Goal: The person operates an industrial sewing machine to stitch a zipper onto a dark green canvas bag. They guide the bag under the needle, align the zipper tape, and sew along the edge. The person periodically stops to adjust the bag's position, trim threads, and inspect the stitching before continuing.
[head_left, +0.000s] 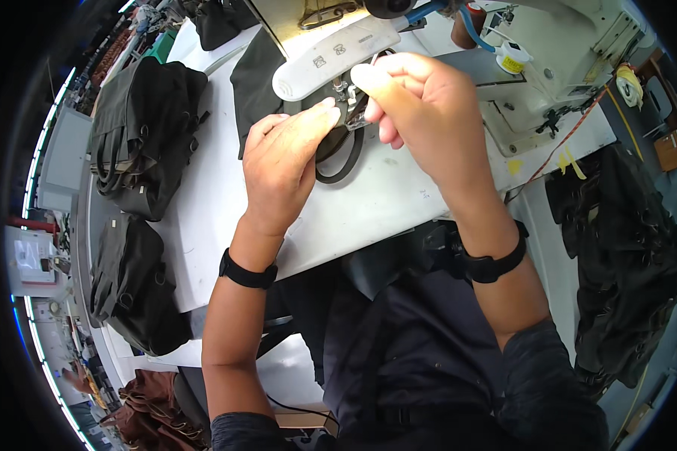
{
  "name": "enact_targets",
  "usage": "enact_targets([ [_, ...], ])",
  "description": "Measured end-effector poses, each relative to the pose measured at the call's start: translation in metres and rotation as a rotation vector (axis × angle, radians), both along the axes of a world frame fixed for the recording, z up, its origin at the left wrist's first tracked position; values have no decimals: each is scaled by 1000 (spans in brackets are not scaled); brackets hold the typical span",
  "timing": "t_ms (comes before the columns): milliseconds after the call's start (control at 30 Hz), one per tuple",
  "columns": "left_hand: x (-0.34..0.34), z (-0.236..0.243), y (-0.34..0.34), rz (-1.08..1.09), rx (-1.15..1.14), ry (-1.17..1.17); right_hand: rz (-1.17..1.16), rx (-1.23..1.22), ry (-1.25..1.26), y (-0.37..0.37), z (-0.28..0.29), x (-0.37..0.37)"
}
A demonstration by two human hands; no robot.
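Note:
A dark olive fabric bag (257, 79) lies under the head of a sewing machine (337, 59), with a dark strap loop (346, 167) curving toward me. My left hand (282, 161) is closed on the bag just left of the metal presser foot (341, 89), its fingertips close to the foot. Right of the needle area, my right hand (432, 113) is raised with thumb and forefinger pinched together. Whatever lies in that pinch is too small to make out. The hands partly hide the bag and the stitching spot.
Dark bags (147, 128) are stacked at the left of the white table (368, 218). More dark bags (624, 263) hang or lie at the right. A brown thread cone (468, 28) and a small white-and-yellow container (512, 57) stand by the machine. Brown bags (154, 406) lie at lower left.

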State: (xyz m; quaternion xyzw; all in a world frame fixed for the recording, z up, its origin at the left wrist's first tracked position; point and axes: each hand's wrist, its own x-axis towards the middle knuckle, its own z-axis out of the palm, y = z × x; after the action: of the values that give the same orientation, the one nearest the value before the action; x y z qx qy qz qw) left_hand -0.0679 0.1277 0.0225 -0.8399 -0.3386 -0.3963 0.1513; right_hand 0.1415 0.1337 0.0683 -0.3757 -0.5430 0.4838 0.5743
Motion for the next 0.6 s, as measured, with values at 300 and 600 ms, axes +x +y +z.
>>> enact_targets([
  [300,10,2,-13,75,-32,-32,-159,15,-245,11,-19,-9],
  [600,20,3,-21,184,-32,-18,-234,271,-526,-9,-33,5],
])
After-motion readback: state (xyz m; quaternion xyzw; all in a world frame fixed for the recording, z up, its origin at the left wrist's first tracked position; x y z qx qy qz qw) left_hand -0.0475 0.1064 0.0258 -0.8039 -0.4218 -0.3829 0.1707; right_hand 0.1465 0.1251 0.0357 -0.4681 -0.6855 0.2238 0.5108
